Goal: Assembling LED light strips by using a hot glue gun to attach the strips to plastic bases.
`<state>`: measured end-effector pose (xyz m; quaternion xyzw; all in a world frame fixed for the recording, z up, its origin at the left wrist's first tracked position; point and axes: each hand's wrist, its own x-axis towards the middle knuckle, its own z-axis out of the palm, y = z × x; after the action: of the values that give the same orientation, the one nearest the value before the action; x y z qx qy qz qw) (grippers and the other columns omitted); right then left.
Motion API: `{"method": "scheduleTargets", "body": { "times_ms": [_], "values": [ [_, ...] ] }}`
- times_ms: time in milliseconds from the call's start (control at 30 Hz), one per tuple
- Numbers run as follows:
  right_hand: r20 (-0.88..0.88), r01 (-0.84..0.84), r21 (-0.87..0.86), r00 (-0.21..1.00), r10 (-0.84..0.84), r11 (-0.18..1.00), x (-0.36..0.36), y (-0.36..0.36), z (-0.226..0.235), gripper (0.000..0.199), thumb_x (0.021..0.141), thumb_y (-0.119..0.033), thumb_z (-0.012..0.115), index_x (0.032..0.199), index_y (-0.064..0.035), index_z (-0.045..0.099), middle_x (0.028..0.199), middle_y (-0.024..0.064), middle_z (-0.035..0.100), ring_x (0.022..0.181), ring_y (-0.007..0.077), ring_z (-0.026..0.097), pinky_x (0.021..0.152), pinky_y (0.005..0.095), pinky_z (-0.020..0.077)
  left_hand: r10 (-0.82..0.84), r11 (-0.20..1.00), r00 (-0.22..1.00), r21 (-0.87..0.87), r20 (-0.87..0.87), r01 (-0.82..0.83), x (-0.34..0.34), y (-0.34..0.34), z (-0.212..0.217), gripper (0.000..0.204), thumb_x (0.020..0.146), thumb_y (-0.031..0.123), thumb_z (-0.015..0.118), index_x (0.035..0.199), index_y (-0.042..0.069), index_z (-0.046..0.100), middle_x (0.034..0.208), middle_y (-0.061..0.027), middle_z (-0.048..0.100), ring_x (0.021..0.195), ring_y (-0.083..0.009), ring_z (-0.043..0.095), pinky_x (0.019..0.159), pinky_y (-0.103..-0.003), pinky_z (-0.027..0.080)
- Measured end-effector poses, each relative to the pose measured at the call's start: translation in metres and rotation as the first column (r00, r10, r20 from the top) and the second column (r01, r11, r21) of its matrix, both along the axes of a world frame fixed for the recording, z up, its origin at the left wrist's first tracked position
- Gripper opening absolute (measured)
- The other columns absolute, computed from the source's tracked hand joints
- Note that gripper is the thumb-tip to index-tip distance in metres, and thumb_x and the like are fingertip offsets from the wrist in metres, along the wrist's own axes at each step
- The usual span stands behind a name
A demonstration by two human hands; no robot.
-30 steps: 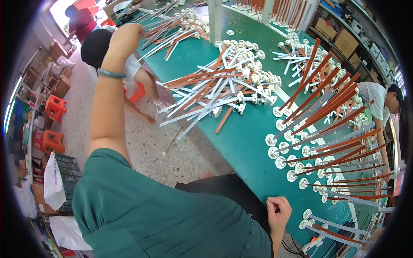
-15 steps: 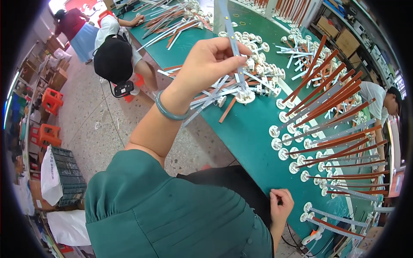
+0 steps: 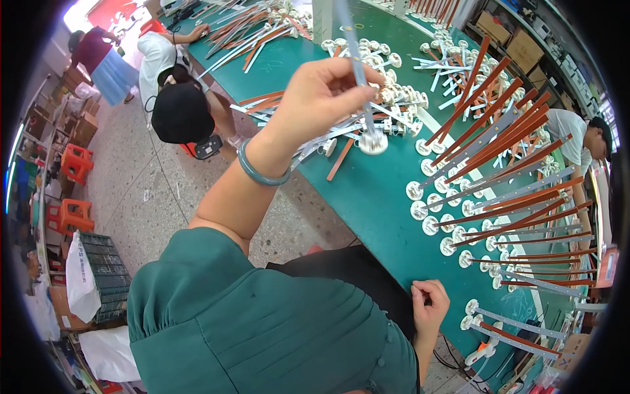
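Raised over the far part of the bench, my left hand (image 3: 328, 95) pinches a pale metallic strip (image 3: 355, 56) between thumb and fingers. The strip stands nearly upright, blurred by motion, and a round white base (image 3: 373, 142) is at its lower end, just over the green tabletop. A pile of white bases and strips (image 3: 400, 98) lies behind it. My right hand (image 3: 430, 307) rests at the bench's near edge with its fingers curled in, and nothing shows in it. Nearest to that hand are two upright strips on white bases (image 3: 472, 306).
Rows of brown and grey strips on bases (image 3: 430, 225) stand along the right. A white glue gun (image 3: 484, 352) with an orange trigger lies near the front. Co-workers are at the left (image 3: 184, 108) and right (image 3: 571, 134). Orange stools (image 3: 77, 163) stand on the floor.
The strip in my left hand is now blurred, its base swung slightly. The co-worker in the black cap has bent nearer. My right hand stays put; the whole view has shifted a little.
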<state>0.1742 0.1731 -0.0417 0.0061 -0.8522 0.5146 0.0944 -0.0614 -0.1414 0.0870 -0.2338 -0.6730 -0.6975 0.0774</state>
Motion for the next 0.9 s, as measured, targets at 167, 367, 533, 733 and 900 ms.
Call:
{"method": "scheduleTargets", "body": {
  "times_ms": [167, 367, 533, 733, 900],
  "values": [
    [-0.018, 0.059, 0.007, 0.998, -0.059, 0.998, 0.006, 0.001, 0.002, 0.009, 0.078, 0.003, 0.070, 0.086, -0.0002, 0.068, 0.076, 0.0045, 0.060, 0.060, 0.0080, 0.048, 0.053, 0.0208, 0.0365, 0.162, 0.880, 0.980, 0.431, 0.118, -0.197, -0.083, 0.001, -0.039, 0.017, 0.090, 0.007, 0.065, 0.104, -0.004, 0.061, 0.088, -0.0087, 0.066, 0.076, -0.0178, 0.065, 0.074, -0.029, 0.053],
    [-0.059, -0.082, 0.026, 0.995, 0.084, 0.996, 0.003, 0.012, -0.002, 0.009, 0.081, -0.002, 0.070, 0.090, -0.0035, 0.068, 0.077, 0.0064, 0.061, 0.062, 0.0151, 0.057, 0.055, 0.0255, 0.0446, -0.110, 0.881, 0.896, 0.460, 0.429, -0.112, -0.191, -0.034, -0.143, 0.027, 0.097, 0.005, 0.051, 0.116, -0.014, 0.053, 0.117, -0.0225, 0.059, 0.114, -0.0305, 0.057, 0.107, -0.037, 0.045],
    [-0.022, -0.055, -0.110, 0.998, 0.053, 0.992, 0.018, 0.015, 0.001, 0.007, 0.083, -0.005, 0.071, 0.090, -0.0050, 0.068, 0.078, 0.0049, 0.062, 0.065, 0.0120, 0.059, 0.057, 0.0254, 0.0460, -0.438, 0.787, 0.737, 0.616, 0.515, 0.038, -0.194, -0.044, -0.134, 0.042, 0.100, 0.008, 0.047, 0.134, -0.015, 0.040, 0.134, -0.0279, 0.048, 0.129, -0.0343, 0.046, 0.112, -0.038, 0.038],
    [-0.015, 0.126, -0.123, 0.992, -0.129, 0.984, 0.091, 0.061, 0.026, 0.008, 0.082, -0.005, 0.072, 0.089, -0.0043, 0.068, 0.081, 0.0036, 0.064, 0.065, 0.0097, 0.057, 0.056, 0.0241, 0.0453, -0.244, 0.853, 0.724, 0.498, 0.645, -0.157, -0.144, -0.037, -0.102, 0.041, 0.101, 0.016, 0.048, 0.133, -0.009, 0.044, 0.123, -0.0192, 0.057, 0.109, -0.0260, 0.058, 0.098, -0.034, 0.044],
    [-0.098, 0.851, 0.056, 0.525, -0.845, 0.522, 0.169, 0.135, 0.025, 0.012, 0.085, -0.012, 0.070, 0.087, -0.0008, 0.066, 0.078, 0.0040, 0.064, 0.069, 0.0097, 0.058, 0.062, 0.0239, 0.0446, -0.356, 0.923, 0.918, 0.216, 0.176, 0.317, -0.015, 0.009, -0.065, 0.027, 0.094, 0.013, 0.055, 0.114, -0.005, 0.056, 0.098, -0.0112, 0.056, 0.080, -0.0181, 0.053, 0.071, -0.026, 0.042]
  ]
}}
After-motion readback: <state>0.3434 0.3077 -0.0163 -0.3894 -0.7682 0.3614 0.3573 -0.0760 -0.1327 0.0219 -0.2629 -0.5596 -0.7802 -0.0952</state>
